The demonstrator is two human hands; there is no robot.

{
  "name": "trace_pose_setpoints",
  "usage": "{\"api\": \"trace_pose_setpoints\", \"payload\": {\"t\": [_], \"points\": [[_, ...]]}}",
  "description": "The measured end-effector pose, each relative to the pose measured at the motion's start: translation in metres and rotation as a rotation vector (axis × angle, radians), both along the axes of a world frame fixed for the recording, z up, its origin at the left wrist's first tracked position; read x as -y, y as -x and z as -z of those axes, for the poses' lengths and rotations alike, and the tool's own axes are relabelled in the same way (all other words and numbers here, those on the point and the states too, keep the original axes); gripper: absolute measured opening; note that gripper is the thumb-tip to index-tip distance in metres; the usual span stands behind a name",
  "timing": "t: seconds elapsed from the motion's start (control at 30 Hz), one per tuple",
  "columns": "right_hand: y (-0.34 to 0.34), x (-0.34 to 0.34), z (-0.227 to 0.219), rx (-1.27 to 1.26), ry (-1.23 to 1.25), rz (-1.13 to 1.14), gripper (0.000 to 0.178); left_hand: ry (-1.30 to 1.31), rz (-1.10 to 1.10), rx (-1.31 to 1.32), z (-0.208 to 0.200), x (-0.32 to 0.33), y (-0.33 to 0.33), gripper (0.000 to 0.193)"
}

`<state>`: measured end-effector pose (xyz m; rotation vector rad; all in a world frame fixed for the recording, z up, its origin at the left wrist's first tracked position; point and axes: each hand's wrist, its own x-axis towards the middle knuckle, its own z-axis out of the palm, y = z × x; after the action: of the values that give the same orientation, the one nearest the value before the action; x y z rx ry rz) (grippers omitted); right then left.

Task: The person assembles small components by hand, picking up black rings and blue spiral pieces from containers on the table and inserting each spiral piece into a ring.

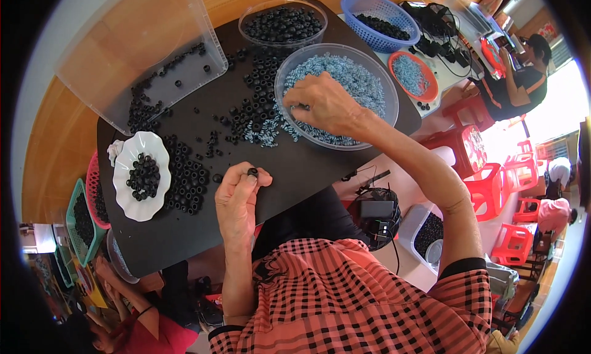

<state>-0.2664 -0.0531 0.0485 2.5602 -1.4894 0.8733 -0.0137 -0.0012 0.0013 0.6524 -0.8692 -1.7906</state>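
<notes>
Near the table's front edge, my left hand [237, 200] pinches a small hollow black cap [253, 172] upright between thumb and fingers. My right hand [323, 101] is over a wide clear tub [389, 117] full of small blue-grey pieces [363, 83], perhaps springs or clips. Its fingers are bent and drawn together at the tub's left side; what they pinch, if anything, is hidden. Loose black caps [184, 178] cover much of the dark table [154, 243], with some blue-grey pieces [261, 134] spilled left of the tub.
A white scalloped dish [126, 169] holds black caps. Behind stand a round clear tub [246, 43] of caps and a tipped clear bin [203, 77]. Blue [360, 12] and orange [397, 61] baskets sit far right. Other people work nearby, among red stools [486, 194].
</notes>
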Motion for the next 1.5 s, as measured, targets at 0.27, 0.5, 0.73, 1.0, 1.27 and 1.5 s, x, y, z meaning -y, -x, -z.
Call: {"api": "trace_pose_setpoints", "payload": {"t": [0.27,0.5,0.73,1.0,1.27,1.5], "points": [[-0.012,0.001,0.004,0.276,-0.134,0.055,0.01,0.024,0.024,-0.022,0.002,0.0,-0.002,0.015],[-0.074,-0.034,-0.024,0.695,-0.516,-0.079,0.008,-0.001,-0.003,-0.081,0.005,0.001,-0.001,0.016],[-0.096,-0.04,-0.003,0.788,-0.524,-0.158,0.007,-0.03,-0.001,-0.118,0.002,0.0,0.0,0.019],[-0.098,-0.045,0.007,0.904,-0.549,-0.162,0.01,-0.104,-0.022,-0.147,0.003,0.001,-0.001,0.019],[-0.102,-0.039,0.0,0.775,-0.506,-0.157,0.006,0.022,-0.069,-0.012,0.006,-0.001,-0.006,0.018],[-0.107,-0.037,0.011,1.01,-0.877,-0.112,0.004,0.101,-0.099,0.308,0.001,-0.005,-0.016,0.017]]}}
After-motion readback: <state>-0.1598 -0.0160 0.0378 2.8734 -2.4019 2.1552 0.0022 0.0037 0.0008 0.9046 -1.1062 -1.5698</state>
